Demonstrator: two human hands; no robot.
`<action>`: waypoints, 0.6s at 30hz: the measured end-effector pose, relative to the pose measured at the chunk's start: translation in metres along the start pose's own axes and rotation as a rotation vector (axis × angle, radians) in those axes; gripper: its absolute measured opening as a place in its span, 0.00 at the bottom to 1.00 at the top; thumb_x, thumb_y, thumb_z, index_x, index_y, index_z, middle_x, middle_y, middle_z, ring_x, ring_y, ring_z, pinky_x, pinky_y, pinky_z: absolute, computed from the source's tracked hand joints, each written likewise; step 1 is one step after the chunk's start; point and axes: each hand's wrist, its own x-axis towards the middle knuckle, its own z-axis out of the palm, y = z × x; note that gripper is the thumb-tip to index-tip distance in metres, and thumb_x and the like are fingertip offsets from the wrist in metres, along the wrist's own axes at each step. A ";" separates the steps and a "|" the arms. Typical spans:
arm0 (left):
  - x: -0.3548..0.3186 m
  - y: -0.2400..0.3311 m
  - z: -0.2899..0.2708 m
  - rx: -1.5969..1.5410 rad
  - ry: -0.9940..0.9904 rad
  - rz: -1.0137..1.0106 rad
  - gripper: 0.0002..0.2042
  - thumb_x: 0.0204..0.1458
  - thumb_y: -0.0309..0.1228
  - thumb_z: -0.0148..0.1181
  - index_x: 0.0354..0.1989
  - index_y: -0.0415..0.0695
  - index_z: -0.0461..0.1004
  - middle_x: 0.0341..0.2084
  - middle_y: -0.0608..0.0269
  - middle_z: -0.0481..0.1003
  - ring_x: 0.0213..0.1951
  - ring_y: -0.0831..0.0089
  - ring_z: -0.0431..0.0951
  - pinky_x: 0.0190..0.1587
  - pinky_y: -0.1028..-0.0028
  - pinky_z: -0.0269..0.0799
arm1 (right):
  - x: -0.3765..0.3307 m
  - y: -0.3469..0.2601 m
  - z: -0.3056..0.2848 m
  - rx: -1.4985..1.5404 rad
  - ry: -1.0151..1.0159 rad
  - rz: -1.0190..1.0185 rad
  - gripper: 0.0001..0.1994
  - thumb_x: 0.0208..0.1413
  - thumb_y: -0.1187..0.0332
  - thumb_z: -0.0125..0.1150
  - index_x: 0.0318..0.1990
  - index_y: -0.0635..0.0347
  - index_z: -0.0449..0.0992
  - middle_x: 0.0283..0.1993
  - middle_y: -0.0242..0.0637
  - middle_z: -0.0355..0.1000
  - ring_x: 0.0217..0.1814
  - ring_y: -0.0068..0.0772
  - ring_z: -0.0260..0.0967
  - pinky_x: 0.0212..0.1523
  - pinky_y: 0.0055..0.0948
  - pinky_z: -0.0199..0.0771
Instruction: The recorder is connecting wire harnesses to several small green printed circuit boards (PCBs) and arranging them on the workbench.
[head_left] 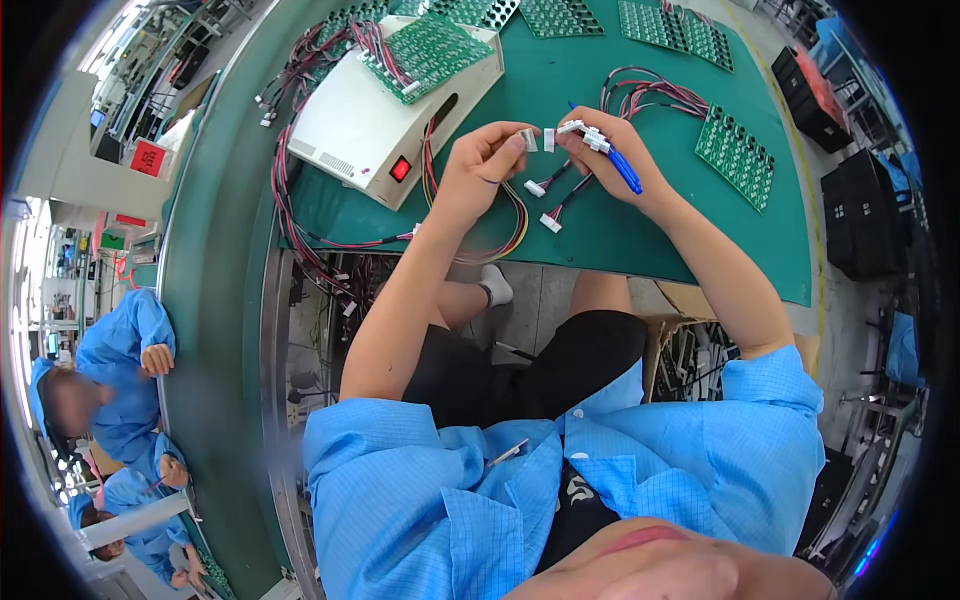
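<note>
My left hand pinches a white plug connector between thumb and fingertips. Yellow, red and black wires loop below that hand toward a white box. Close by on the right, my right hand is closed around white connectors and a blue pen, which slants across the palm side. Another white connector shows at its fingertips, a small gap from the left one. Two loose white connectors, one upper and one lower, lie on the green mat beneath the hands.
The white box with a lit red switch stands left, a green circuit board on top. Another board with red-black cables lies right. More boards line the far edge. Co-workers in blue sit left.
</note>
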 end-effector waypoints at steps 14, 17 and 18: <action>-0.003 -0.005 -0.002 0.074 -0.004 0.003 0.12 0.61 0.29 0.55 0.48 0.33 0.76 0.27 0.66 0.77 0.27 0.85 0.66 0.30 0.84 0.61 | 0.001 0.002 0.014 -0.044 -0.034 -0.001 0.08 0.64 0.67 0.54 0.34 0.60 0.69 0.17 0.27 0.63 0.19 0.15 0.58 0.22 0.20 0.57; -0.003 -0.004 0.004 0.159 -0.001 0.025 0.13 0.61 0.29 0.54 0.48 0.33 0.77 0.26 0.65 0.77 0.26 0.85 0.67 0.29 0.83 0.62 | -0.001 0.001 0.014 -0.081 -0.014 -0.027 0.08 0.64 0.69 0.54 0.33 0.60 0.66 0.17 0.29 0.62 0.18 0.17 0.59 0.22 0.22 0.58; -0.004 -0.003 0.006 0.186 0.026 0.012 0.11 0.60 0.26 0.54 0.47 0.33 0.77 0.25 0.65 0.77 0.24 0.84 0.67 0.28 0.83 0.63 | -0.002 0.003 0.015 -0.090 -0.006 -0.029 0.08 0.64 0.70 0.54 0.33 0.60 0.66 0.17 0.29 0.62 0.19 0.18 0.59 0.21 0.22 0.59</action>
